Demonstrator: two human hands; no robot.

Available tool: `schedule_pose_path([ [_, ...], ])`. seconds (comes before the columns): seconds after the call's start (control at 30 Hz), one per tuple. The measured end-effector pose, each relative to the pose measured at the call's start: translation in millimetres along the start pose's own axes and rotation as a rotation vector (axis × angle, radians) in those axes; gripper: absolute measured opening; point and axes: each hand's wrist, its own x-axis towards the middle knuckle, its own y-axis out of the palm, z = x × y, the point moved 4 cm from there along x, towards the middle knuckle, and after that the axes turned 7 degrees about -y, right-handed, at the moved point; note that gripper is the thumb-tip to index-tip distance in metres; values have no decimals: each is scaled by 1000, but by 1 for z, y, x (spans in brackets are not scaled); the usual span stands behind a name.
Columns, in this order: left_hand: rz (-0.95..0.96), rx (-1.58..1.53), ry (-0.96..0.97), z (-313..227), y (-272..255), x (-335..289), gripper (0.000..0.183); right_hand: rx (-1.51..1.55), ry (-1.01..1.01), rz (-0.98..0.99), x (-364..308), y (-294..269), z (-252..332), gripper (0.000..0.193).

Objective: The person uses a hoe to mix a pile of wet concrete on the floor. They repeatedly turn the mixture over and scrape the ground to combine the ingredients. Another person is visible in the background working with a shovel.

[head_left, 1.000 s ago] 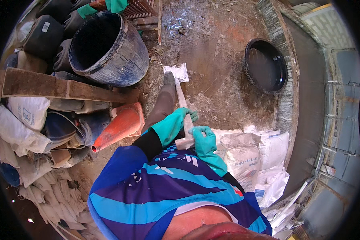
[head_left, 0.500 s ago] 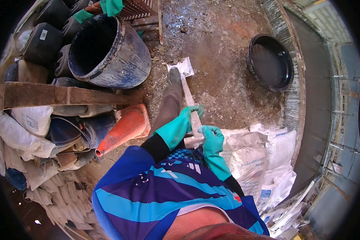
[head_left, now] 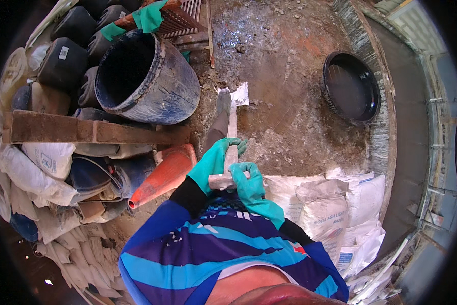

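1. We are standing over a stained brown floor [head_left: 289, 127].
2. Left of us, a large blue-grey barrel [head_left: 175, 91] is showing its dark, open mouth.
3. White sacks [head_left: 322, 206] are standing near our right side.
4. Before us, a dusty shovel [head_left: 232, 124] is reaching forward, its blade [head_left: 242, 95] lying beside our boot [head_left: 223, 101].
5. An orange cone [head_left: 165, 175] is lying leftward.
6. Our green-gloved left grip [head_left: 215, 161] is wrapping the shaft [head_left: 231, 156]; our right grip [head_left: 248, 183] is clasping the crossbar handle [head_left: 219, 181].
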Motion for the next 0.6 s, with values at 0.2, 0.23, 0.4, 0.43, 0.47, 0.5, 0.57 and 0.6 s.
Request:
schedule_pose_path([
  [0.2, -45, 90, -4, -10, -29, 32, 29, 56, 108, 53, 19, 6, 39, 21],
  [0.23, -43, 90, -11, -8, -29, 30, 29, 10, 64, 57, 21, 4, 38, 21],
  [0.4, -121, 140, -31, -20, -49, 41, 29, -35, -5, 29, 32, 14, 4, 19],
  [0.43, -82, 50, -51, -19, -51, 44, 33, 52, 5, 11, 33, 14, -6, 18],
  [0.47, -85, 87, -25, -20, -38, 32, 35, 50, 6, 4, 29, 15, -2, 18],
  [0.5, -87, 125, 1, -22, -23, 18, 36, 47, 6, -3, 25, 13, 6, 18],
  [0.57, 49, 0, 5, -29, -29, 29, 39, 30, -89, 21, 40, 12, 12, 19],
  [0.6, 89, 219, 121, -42, -34, 26, 43, -65, -114, 44, 54, 18, 2, 20],
])
